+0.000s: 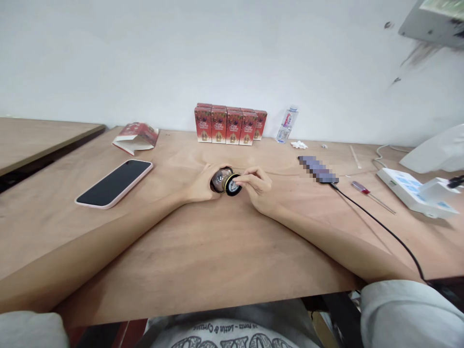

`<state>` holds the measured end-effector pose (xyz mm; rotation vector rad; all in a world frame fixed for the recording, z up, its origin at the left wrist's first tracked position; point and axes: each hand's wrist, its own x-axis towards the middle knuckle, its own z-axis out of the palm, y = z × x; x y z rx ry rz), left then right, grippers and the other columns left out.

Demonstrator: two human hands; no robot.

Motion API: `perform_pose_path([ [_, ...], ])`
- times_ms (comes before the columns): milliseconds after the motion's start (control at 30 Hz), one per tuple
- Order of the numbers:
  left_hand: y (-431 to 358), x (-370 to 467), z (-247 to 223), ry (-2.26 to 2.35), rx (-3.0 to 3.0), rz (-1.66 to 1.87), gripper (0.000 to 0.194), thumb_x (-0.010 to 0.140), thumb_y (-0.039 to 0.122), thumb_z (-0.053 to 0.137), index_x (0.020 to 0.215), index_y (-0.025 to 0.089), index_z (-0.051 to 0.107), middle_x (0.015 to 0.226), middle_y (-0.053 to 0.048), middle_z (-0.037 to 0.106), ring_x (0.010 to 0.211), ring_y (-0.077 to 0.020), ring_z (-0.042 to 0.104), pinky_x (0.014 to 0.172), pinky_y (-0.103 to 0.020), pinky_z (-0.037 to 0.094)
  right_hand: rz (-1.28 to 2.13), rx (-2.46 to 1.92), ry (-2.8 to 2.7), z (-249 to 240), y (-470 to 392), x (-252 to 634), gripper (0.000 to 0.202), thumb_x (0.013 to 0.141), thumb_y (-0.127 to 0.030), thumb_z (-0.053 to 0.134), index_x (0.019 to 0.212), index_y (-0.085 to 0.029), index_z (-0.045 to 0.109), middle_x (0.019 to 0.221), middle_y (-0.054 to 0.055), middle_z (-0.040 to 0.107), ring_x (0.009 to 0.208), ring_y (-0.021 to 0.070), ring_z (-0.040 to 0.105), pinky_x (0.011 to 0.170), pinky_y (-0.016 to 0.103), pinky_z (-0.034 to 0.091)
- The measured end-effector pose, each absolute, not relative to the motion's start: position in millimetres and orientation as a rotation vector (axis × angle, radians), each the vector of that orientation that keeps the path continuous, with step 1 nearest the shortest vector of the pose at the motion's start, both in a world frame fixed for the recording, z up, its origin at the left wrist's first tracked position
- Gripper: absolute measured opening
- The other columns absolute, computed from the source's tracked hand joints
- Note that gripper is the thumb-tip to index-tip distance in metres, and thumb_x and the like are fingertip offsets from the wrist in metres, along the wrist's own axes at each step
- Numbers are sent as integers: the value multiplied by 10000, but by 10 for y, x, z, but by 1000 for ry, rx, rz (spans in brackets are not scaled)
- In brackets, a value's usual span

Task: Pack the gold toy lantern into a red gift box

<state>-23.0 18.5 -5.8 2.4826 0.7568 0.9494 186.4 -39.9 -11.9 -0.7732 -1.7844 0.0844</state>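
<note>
A: How is the globe held?
B: At the middle of the table [217,270], the left hand [197,186] wraps the dark, glossy globe [219,179], apparently to steady it; the black-rimmed base [232,187] faces the right hand [260,187], seemingly for easy reach.
A: And the right hand?
B: Thumb and fingers bunch at the base; whether they pinch anything small cannot be told.
A: What else is obscured?
B: Left fingers and glare mask the globe's interior. Farther back, red boxes [219,126] stand grouped, probably to save room, the rear row mostly hidden.
</note>
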Motion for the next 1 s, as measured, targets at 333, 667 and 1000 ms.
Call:
perform_pose_path([
  [333,187,-239,-61,741,2481,960,671,565,196,644,1224,240,528,1242,-62,623,1144,-329,576,1041,-503,418,55,-731,-1822,-117,-420,1875,195,949,-350,565,846,-252,699,833,28,657,785,156,617,754,316,520],
  [667,124,-230,-21,777,2555,905,644,622,182,597,1255,142,483,1263,-96,596,1158,-298,543,1040,-474,406,7,-637,-1830,-104,-404,1859,199,968,-315,542,848,-216,667,818,21,654,783,126,625,734,272,521],
  [1000,185,-252,-71,752,2548,901,689,597,182,621,1269,165,470,1256,-94,591,1159,-305,543,1030,-472,417,29,-675,-1851,-116,-387,1858,181,961,-308,556,840,-215,653,822,22,652,785,133,618,732,286,510],
])
